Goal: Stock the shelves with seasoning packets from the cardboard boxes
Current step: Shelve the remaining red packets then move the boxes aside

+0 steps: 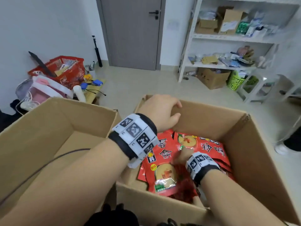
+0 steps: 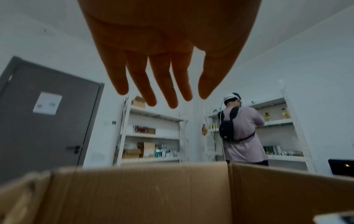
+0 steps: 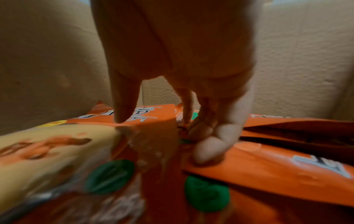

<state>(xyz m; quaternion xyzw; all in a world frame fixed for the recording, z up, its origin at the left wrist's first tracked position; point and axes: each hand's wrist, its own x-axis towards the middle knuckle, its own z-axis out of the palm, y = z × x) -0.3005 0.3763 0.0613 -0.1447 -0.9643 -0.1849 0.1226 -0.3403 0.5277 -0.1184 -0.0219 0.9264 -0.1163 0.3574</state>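
An open cardboard box (image 1: 211,111) in front of me holds several red seasoning packets. One packet (image 1: 162,162) lies on the left of the pile, another (image 1: 205,144) on the right. My right hand (image 1: 178,158) is down among them. In the right wrist view its thumb (image 3: 122,115) touches the left packet (image 3: 57,151), while its curled fingers (image 3: 208,150) press on the edge of the right packet (image 3: 268,160); a grip is not plain. My left hand (image 1: 160,110) hovers over the box's far left rim (image 2: 153,197) with fingers (image 2: 164,94) straight, holding nothing.
A second cardboard box (image 1: 48,128) stands open at my left. White shelves (image 1: 228,38) with mixed goods stand at the back right, beside a grey door (image 1: 132,33). A red basket (image 1: 68,69) and clutter lie at the left wall. Another person (image 2: 241,133) works at far shelves.
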